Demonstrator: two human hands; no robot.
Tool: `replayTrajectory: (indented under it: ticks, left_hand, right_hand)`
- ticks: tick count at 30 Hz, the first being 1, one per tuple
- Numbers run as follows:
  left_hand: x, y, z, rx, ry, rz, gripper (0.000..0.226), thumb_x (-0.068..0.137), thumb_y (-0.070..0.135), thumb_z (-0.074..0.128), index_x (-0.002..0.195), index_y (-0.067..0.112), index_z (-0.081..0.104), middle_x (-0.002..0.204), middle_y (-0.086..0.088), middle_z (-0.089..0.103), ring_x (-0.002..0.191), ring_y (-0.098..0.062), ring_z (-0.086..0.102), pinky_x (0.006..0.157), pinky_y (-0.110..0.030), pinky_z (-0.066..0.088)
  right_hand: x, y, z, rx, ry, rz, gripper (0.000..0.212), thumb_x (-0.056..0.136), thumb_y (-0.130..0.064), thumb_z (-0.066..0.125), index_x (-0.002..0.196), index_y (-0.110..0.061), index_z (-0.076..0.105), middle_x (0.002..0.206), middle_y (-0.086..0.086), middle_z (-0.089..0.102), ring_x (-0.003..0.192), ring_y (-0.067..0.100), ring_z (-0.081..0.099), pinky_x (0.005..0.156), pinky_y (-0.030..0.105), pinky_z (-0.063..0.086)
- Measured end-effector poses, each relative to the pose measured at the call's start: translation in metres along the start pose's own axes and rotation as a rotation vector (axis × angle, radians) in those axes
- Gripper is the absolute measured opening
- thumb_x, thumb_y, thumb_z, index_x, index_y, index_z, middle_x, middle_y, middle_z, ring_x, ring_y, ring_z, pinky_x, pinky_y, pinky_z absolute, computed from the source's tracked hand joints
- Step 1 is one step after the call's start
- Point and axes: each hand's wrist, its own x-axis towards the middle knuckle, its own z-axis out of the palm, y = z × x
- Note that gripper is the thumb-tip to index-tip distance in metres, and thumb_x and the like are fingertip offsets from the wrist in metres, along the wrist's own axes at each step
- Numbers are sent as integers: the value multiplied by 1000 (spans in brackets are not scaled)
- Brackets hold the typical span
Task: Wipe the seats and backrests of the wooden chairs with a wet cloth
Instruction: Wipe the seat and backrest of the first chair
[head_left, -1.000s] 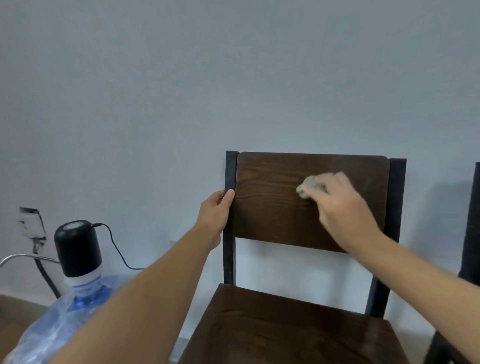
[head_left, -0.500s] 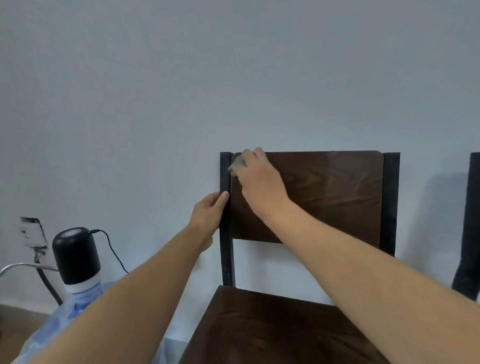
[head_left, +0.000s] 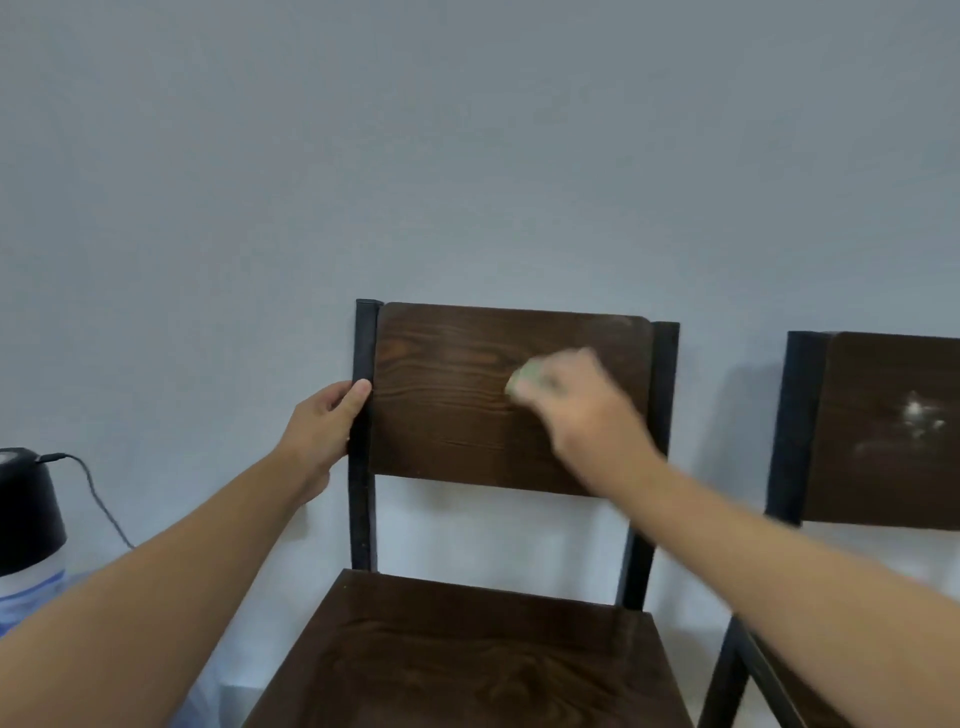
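A dark wooden chair with a black metal frame stands against the wall in front of me. Its backrest (head_left: 447, 395) is a dark brown panel, and its seat (head_left: 467, 660) lies below. My left hand (head_left: 324, 423) grips the frame's left upright. My right hand (head_left: 576, 405) presses a small pale green cloth (head_left: 524, 378) against the right half of the backrest; it is motion-blurred, and most of the cloth is hidden under the fingers.
A second chair (head_left: 883, 431) stands to the right, with white smudges on its backrest. At the left edge sits a water bottle with a black pump top (head_left: 26, 509) and a black cable. A plain grey wall is behind everything.
My right hand swept with the cloth from the backrest's middle to its top left corner, then back right to the middle-right. My left hand kept its grip. The view shifted right, showing the second chair.
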Motion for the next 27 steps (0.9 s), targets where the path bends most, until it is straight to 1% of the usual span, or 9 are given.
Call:
replayTrajectory:
  ticks: [3,8,10,14,16,20,24,25,27]
  left_hand:
    - [-2,-1,5,-5,-15,-18,43,103,42,55,135,15,65,126,-4,71,123,-28,63,107,-49,51]
    - [-2,4,7,-16,-6,-4,42,104,40,54,136,14,63,126,-4,69,123,-28,62,107,-48,50]
    - [-2,7,9,-12,8,-13,42,105,40,53,136,14,62,125,-5,69,122,-29,61,109,-49,49]
    - [-4,3,9,6,14,-30,41,104,40,54,135,14,62,126,-7,68,123,-31,61,107,-48,50]
    - [-5,4,10,7,28,-30,41,104,40,55,134,14,63,127,-9,68,124,-32,62,108,-52,50]
    - [-11,15,16,-20,116,-87,47,100,38,63,141,14,60,139,-9,65,128,-30,60,112,-50,48]
    - [-76,10,49,419,375,93,64,87,30,76,144,19,48,145,-12,45,128,-30,52,103,-44,51]
    - [-102,7,65,460,355,219,61,85,27,78,139,21,51,138,-9,46,120,-24,54,97,-37,51]
    - [-149,-1,100,453,47,415,46,85,25,80,126,26,58,120,2,54,100,-11,56,86,-22,48]
  right_hand:
    - [-70,8,-21,-93,-290,-253,42,76,-1,81,117,-8,73,106,13,68,100,29,61,78,33,61]
    - [6,87,-58,-104,76,244,31,86,5,66,113,-7,73,96,19,60,92,38,58,67,47,57]
    - [25,63,-44,-106,111,268,31,84,9,64,110,-4,74,94,20,59,91,38,56,66,45,56]
    - [-67,11,-25,-119,-197,-120,36,79,5,72,114,-4,73,104,15,67,98,32,62,76,35,59]
    - [-110,19,-41,-125,-325,-160,45,73,3,77,116,-6,73,108,13,68,100,29,64,76,32,59]
    - [-146,61,-78,-134,-256,275,48,67,8,87,112,-7,76,94,11,66,87,27,58,61,31,53]
    - [-194,79,-129,-45,-309,536,31,79,5,78,105,-12,79,88,4,64,82,18,53,67,27,44]
    - [-209,82,-142,-18,-359,631,30,82,3,76,106,-14,79,88,2,64,82,16,54,69,27,44]
    - [-234,88,-159,30,-425,790,28,85,1,74,108,-15,79,90,0,65,83,17,57,74,29,46]
